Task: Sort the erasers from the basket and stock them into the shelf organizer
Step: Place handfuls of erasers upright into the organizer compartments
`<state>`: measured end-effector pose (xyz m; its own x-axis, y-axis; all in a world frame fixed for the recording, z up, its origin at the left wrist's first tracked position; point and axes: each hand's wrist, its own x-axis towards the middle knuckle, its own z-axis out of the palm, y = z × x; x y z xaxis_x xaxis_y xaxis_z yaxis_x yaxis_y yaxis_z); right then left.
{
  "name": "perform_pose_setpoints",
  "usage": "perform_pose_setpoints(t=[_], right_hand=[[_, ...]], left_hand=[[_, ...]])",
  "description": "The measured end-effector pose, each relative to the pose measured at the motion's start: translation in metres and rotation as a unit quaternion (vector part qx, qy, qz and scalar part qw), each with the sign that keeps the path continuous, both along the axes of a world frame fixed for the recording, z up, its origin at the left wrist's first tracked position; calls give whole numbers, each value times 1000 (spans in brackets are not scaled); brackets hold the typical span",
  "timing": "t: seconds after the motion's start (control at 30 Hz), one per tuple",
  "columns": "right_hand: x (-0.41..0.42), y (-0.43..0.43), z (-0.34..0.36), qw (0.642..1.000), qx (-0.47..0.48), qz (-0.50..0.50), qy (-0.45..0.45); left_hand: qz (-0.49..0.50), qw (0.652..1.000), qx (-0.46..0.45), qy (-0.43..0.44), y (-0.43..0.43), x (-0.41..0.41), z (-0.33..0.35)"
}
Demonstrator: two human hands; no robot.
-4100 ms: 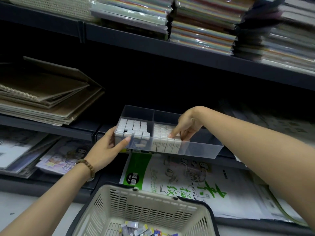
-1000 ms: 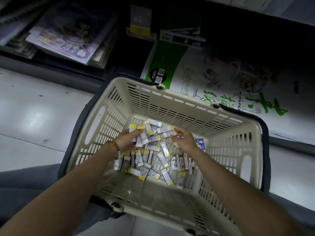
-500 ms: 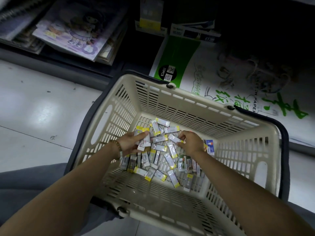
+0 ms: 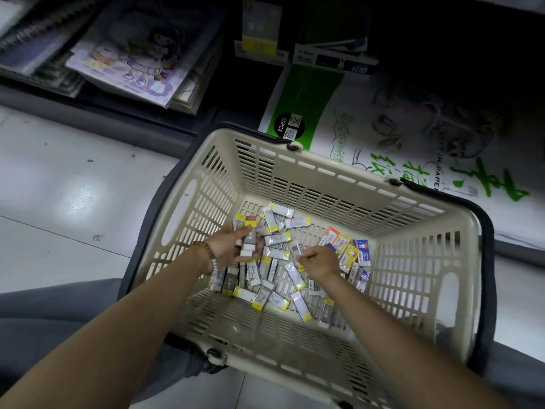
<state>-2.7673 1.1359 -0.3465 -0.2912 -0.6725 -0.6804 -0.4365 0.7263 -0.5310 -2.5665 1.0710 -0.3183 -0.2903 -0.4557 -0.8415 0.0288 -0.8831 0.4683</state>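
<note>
Head view: a cream basket [image 4: 295, 178] is seen standing on the floor [image 4: 59, 202]. The erasers [image 4: 277, 299] are heaped loose on its bottom. Most are wrapped in white and yellow, and a few orange and blue ones [image 4: 351, 249] lie toward the basket's right wall.

Both hands are held inside the basket. A small bundle of erasers [image 4: 250, 242] is grasped by the curled fingers of the left hand [image 4: 230, 246] near the basket's left wall. A single eraser [image 4: 295, 250] appears to be pinched by the fingers of the right hand [image 4: 320, 262] at the basket's middle.

The shelf organizer is not shown. The sorting step is judged to be in hand, with much of the heap left. Next, the pinched piece should be matched by wrapper and added to the bundle before anything is carried out of the basket.
</note>
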Motion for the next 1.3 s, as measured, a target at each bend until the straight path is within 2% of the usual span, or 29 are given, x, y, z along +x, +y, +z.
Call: perform_pose_setpoints(t=[0.13, 0.27, 0.33, 0.5, 0.7, 0.9, 1.0, 1.1, 1.2, 1.3], right_hand=[[8, -8, 2, 999, 33, -15, 31], [6, -19, 1, 994, 108, 2, -27], [11, -18, -3, 993, 112, 1, -47], [31, -5, -13, 994, 43, -84, -52], [41, -7, -21, 965, 91, -221, -103], [35, -10, -13, 958, 128, -183, -180], [27, -16, 6, 944, 95, -207, -239], [19, -29, 36, 916, -4, -237, -324], [24, -37, 65, 928, -63, -171, -325], [30, -38, 78, 937, -48, -114, -325]], left_hand=[[10, 999, 12, -30, 1, 1, 1], [1, 1000, 5, -27, -2, 1, 3], [-4, 1000, 3, -22, -4, 1, 2], [-29, 999, 3, -40, -4, 5, 2], [-10, 999, 10, -32, -8, 6, -2], [38, 998, 41, -18, -16, 3, 4], [41, 998, 50, 5, -18, 0, 7], [14, 998, 50, 31, -17, -8, 10], [-8, 999, 28, 39, -14, -18, 11], [-50, 998, -10, 37, -15, -23, 17]])
